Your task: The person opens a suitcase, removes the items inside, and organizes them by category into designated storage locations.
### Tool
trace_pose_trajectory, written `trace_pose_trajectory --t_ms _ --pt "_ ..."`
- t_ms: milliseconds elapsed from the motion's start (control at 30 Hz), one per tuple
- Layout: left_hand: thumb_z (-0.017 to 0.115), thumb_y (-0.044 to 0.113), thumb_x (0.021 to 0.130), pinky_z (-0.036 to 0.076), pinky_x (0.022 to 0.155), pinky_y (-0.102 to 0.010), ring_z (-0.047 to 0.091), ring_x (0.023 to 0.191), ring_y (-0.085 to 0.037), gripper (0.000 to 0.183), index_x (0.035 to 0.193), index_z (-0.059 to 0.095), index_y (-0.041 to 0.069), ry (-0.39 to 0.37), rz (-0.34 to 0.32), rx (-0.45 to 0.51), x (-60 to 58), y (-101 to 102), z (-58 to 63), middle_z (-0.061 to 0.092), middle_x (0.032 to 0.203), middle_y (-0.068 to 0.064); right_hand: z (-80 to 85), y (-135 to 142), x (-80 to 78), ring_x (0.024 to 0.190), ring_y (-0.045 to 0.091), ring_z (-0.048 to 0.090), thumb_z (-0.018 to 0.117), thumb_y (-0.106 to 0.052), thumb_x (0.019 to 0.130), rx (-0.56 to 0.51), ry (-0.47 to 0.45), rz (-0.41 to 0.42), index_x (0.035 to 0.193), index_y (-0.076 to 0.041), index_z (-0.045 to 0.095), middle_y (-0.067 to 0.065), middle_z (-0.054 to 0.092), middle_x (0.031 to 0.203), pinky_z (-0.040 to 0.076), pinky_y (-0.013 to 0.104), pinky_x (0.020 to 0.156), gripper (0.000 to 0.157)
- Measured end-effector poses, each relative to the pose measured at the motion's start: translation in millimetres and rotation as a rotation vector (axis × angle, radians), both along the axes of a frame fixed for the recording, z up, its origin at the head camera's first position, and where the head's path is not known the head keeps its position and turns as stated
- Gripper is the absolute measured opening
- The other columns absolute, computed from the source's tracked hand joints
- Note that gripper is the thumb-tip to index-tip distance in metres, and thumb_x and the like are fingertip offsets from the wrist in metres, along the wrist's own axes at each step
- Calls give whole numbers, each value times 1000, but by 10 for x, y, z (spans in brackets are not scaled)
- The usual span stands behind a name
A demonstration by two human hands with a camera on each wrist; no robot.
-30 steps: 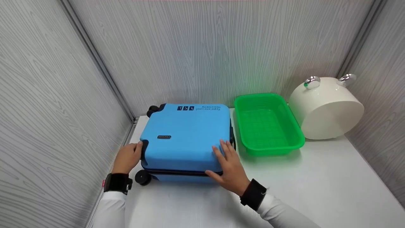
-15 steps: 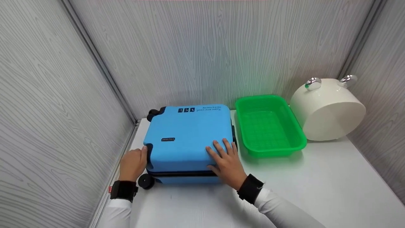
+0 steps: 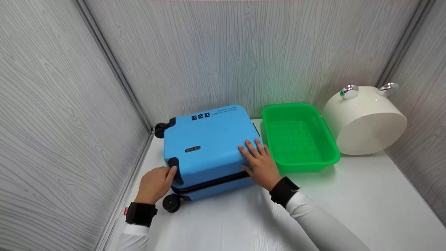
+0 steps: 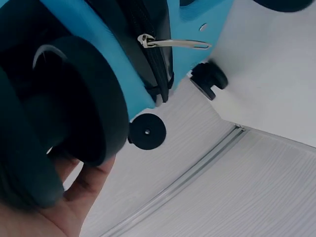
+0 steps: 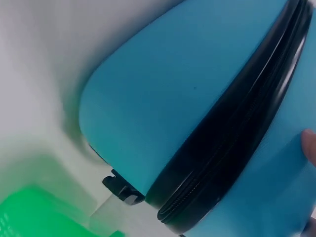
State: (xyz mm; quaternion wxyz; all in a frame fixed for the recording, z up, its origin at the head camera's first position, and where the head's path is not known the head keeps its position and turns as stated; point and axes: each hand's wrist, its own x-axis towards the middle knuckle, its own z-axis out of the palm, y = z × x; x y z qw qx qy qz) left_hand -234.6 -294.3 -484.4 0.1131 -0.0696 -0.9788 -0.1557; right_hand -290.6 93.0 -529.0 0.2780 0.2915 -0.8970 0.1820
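Note:
A light blue hard-shell suitcase (image 3: 212, 139) lies flat on the white table, set at a slant, with its wheels on the left. My left hand (image 3: 155, 184) grips the suitcase's upper near-left corner, thumb on the black corner guard (image 3: 175, 170). In the left wrist view, fingers of that hand (image 4: 81, 195) reach behind a large black wheel (image 4: 94, 98). My right hand (image 3: 262, 167) rests with spread fingers on the suitcase's near-right edge. The right wrist view has the suitcase's black zipper band (image 5: 232, 128) and a fingertip (image 5: 309, 147) at the frame's right edge.
To the right of the suitcase stands a green plastic basket (image 3: 336, 157), close to the suitcase's right end. Behind it to the right, a cream round container (image 3: 373, 134) with chrome handles lies on its side. Wood-grain panels (image 3: 223, 52) enclose the white table (image 3: 366, 202).
The suitcase has turned counterclockwise; its near-left corner has shifted right and its right end has swung away from me. Both hands have moved with it, staying on the suitcase.

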Motion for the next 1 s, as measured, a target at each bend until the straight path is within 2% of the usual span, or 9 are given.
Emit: trace_pose_trajectory --t_ms 167,400,533,633,733,800,900,1000 --pt "59 43 112 39 62 -36 45 60 -18 50 72 51 14 -23 -23 -34 36 182 6 45 65 -1 75 67 -143 156 53 40 80 -22 100 24 -62 -38 161 -8 51 25 48 166 37 70 121 69" --pt "59 45 112 49 60 -40 56 62 -21 50 76 61 10 -40 -8 -47 164 586 -16 54 67 -3 142 167 -305 158 52 38 77 -12 101 47 -150 -92 163 -5 46 28 42 169 37 70 121 70" --pt "58 46 112 50 58 -42 59 62 -23 52 76 61 9 -72 5 -30 227 755 33 56 67 -5 178 209 -358 160 52 33 71 -8 104 43 -214 -101 166 -5 42 28 38 172 34 72 122 68" --pt "56 47 112 46 56 -39 57 60 -21 54 72 58 10 -141 6 -5 243 789 105 53 65 -4 208 216 -368 162 51 30 67 -7 106 37 -257 -101 167 -5 39 27 35 173 32 73 123 68" --pt "52 50 113 41 55 -35 54 57 -19 59 66 53 14 -210 1 31 178 740 212 47 62 0 205 212 -352 162 53 27 66 -6 105 11 -278 -106 168 -4 38 28 33 174 31 73 124 69" --pt "49 52 114 39 54 -33 52 56 -18 61 64 49 16 -217 10 50 87 668 293 44 61 2 189 202 -332 162 55 26 66 -7 103 -16 -282 -107 167 -1 37 31 32 173 31 73 124 71" --pt "49 51 114 38 52 -33 51 54 -19 61 63 47 17 -131 37 74 -118 514 390 44 60 2 154 176 -280 160 59 25 68 -8 98 -67 -269 -99 164 5 38 35 32 171 30 72 125 74" --pt "56 44 112 46 57 -42 58 63 -27 52 72 58 10 6 72 95 -390 335 442 57 70 -7 154 109 -179 159 59 28 69 -13 97 -87 -229 -66 161 7 42 37 35 169 29 72 125 72"
